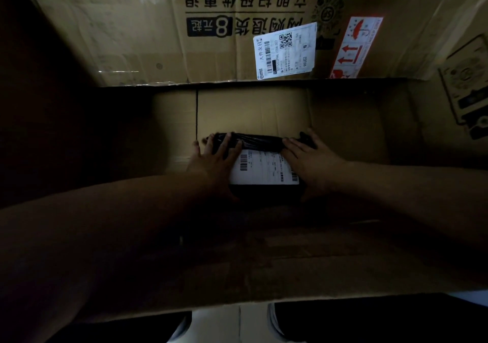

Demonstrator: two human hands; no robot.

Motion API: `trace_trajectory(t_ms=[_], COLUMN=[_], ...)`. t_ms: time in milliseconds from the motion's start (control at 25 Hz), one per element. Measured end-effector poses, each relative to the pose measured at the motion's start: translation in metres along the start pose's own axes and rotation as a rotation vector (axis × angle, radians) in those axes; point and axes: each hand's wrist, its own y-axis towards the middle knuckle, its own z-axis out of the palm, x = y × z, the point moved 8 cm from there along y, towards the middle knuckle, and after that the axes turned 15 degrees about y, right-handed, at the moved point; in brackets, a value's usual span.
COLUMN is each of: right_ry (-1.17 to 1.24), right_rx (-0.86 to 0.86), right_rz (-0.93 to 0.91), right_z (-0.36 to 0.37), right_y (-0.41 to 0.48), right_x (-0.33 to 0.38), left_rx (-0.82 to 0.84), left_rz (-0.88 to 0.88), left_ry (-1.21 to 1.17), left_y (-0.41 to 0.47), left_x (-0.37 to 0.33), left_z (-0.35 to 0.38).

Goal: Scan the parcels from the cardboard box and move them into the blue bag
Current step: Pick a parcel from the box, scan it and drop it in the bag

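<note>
Both of our hands are reaching deep into the cardboard box [250, 110], which is filling nearly the whole frame, and are closing on one parcel [260, 142] lying on the box floor at centre. Our left hand [211, 159] is curling its fingers over the parcel's far left edge. Our right hand [309, 157] is clasping the right end, where loose black wrap is bunching. We are judging it light and soft-skinned, with film that is likely slippery, so gripping both ends clear of its white label [264, 169] seems safest. Dim brown walls are closing in around us. At upper right a flap is carrying a shipping label [285, 50] and a red handling sticker [353, 49]. Pale floor [229, 324] is showing at the bottom edge. We are seeing no blue bag.
</note>
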Motion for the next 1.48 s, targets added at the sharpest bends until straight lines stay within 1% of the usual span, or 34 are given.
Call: trace_trajectory(t_ms=[200,400,680,880,1080,1320,1480], right_ry=[0.06,0.051,0.116,0.174,0.246,0.257,0.24], right_rx=[0.008,0.02,-0.001,0.022,-0.047,-0.177,-0.255], right_rz=[-0.008,-0.005,-0.008,-0.01,-0.03,-0.019,0.0], right_z=[-0.003,-0.002,0.001,-0.002,-0.023,-0.072,-0.106], right_y=[-0.001,0.001,0.002,0.002,-0.002,-0.027,-0.06], right_x=[0.001,0.001,0.001,0.002,0.001,-0.001,0.009], left_rx=[-0.02,-0.025,-0.016,-0.026,-0.027,-0.152,-0.175], left_rz=[0.001,-0.005,0.007,0.0,-0.033,-0.131,-0.169], left_ry=[-0.014,-0.022,-0.144,-0.153,-0.102,-0.026,-0.043], left_y=[-0.004,-0.005,0.002,0.003,-0.004,-0.037,-0.074], left_x=[0.0,-0.002,-0.001,0.0,0.005,0.025,0.036], left_z=[-0.003,-0.003,0.007,0.008,0.002,-0.04,-0.065])
